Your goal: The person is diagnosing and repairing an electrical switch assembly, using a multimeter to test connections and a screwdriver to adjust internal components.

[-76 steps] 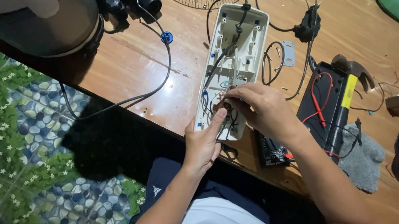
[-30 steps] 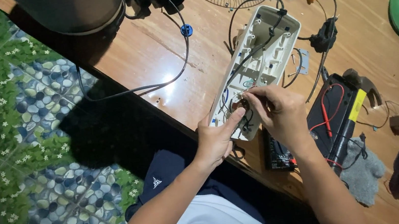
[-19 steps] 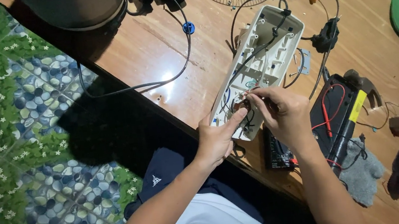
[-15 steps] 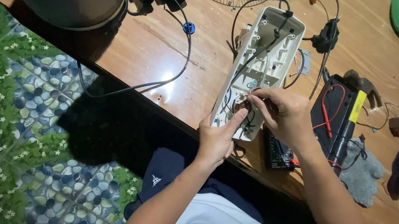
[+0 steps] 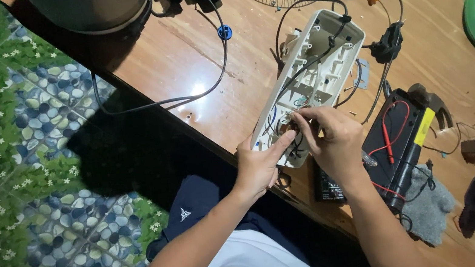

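Hands working the near end of the opened casing, barely shifted over the last second.

Left hand (image 5: 259,167) braces the white casing (image 5: 309,75) at the wooden bench (image 5: 191,60) edge, fingers extended; right hand (image 5: 331,137) stays pinched on wires (image 5: 295,144) inside, so wiring work continues.

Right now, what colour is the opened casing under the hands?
Off-white plastic casing, seen in the head view.
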